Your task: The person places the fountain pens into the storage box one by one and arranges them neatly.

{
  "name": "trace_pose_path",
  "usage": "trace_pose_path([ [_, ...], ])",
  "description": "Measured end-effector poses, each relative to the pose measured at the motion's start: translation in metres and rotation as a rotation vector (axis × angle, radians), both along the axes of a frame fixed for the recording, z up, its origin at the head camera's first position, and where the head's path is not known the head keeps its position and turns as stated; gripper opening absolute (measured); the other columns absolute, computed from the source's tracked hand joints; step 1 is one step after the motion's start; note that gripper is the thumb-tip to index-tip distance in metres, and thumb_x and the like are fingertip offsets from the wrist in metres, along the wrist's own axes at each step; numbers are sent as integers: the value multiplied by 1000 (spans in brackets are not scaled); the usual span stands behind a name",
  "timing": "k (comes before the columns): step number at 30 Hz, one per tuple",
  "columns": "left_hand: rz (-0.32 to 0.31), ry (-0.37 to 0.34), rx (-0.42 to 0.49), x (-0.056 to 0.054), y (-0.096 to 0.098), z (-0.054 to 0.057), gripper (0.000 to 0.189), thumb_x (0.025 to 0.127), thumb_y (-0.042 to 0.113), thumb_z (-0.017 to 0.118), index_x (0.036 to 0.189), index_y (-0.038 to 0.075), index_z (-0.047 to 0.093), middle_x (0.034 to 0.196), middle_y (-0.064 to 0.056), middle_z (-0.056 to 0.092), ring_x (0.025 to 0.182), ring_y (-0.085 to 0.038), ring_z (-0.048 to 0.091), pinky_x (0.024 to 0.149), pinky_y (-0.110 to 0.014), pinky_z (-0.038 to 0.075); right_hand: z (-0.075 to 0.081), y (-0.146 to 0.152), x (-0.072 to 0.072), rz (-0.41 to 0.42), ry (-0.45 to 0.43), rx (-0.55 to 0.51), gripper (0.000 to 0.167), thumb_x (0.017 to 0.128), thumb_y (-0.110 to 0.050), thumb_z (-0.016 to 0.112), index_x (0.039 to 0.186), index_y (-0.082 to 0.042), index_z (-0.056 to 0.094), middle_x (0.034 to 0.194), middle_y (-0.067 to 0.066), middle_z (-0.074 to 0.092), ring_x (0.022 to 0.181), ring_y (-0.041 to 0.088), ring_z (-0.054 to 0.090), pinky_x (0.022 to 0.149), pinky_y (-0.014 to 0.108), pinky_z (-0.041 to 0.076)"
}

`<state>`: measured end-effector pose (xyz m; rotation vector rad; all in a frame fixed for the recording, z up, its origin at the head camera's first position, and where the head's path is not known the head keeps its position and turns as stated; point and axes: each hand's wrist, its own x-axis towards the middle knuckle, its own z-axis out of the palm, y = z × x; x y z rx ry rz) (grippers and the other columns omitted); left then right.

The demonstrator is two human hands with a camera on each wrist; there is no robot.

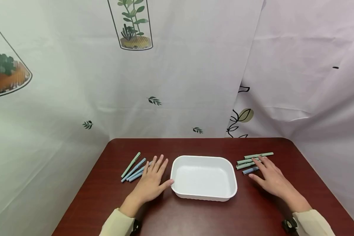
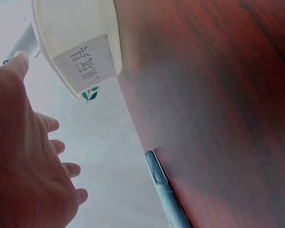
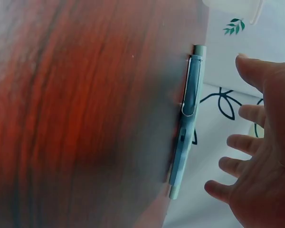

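Note:
My left hand (image 1: 149, 184) is spread palm down at the white plastic tray's left side, thumb tip overlapping the rim in the head view. Left of it lies a group of pens: one light green pen (image 1: 131, 165) and several blue pens (image 1: 134, 169), partly hidden behind the fingers. My right hand (image 1: 272, 179) hovers with spread fingers over the right group, which has several light green pens (image 1: 258, 155) and a blue pen (image 1: 250, 170). Both hands hold nothing. In the right wrist view the blue pen (image 3: 186, 123) lies beside the open palm.
The white tray (image 1: 203, 198) stands mid-table between the hands, with nothing in it. Its side bears a label (image 2: 88, 66) with printed characters. The dark red table (image 1: 200, 219) meets a pale curtain (image 1: 180, 82) with plant prints at the back and sides.

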<state>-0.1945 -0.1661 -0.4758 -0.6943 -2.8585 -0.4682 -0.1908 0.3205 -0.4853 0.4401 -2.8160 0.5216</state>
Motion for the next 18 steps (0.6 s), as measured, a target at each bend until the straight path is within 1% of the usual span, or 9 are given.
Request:
trace_pose_path([
  [7,-55,-47,-30,-5,10,4,88,97,66,50,163,15,22,171,-6,11,157,-32,3,121,-63,9,0,1,-4,20,-6,-1,64,89,-27,78,140,3,54,142,30,45,131,52,40,98,70,37],
  [9,-61,-50,-26,-7,13,5,89,96,67,51,162,14,24,171,-6,11,157,-32,4,121,-63,10,1,1,-6,21,-16,-4,62,90,-26,77,140,2,55,140,30,47,131,53,40,98,71,37],
  [11,-64,-60,-25,-9,17,6,91,95,68,51,162,13,24,171,-5,11,157,-30,4,121,-63,10,1,0,-8,25,-44,-11,60,91,-26,76,140,2,55,140,30,47,132,56,38,101,73,34],
  [14,-73,-93,-20,-11,22,6,92,95,69,51,163,13,23,171,-4,9,157,-29,3,122,-61,9,-1,1,-10,34,-78,-16,58,92,-24,75,139,2,55,139,31,48,132,58,38,104,75,30],
  [18,-89,-120,-24,-13,29,3,92,95,69,50,163,13,21,171,-4,8,157,-29,4,123,-59,8,-6,3,-10,53,-72,-14,53,90,-20,77,135,2,60,134,30,52,129,53,45,105,74,30],
])
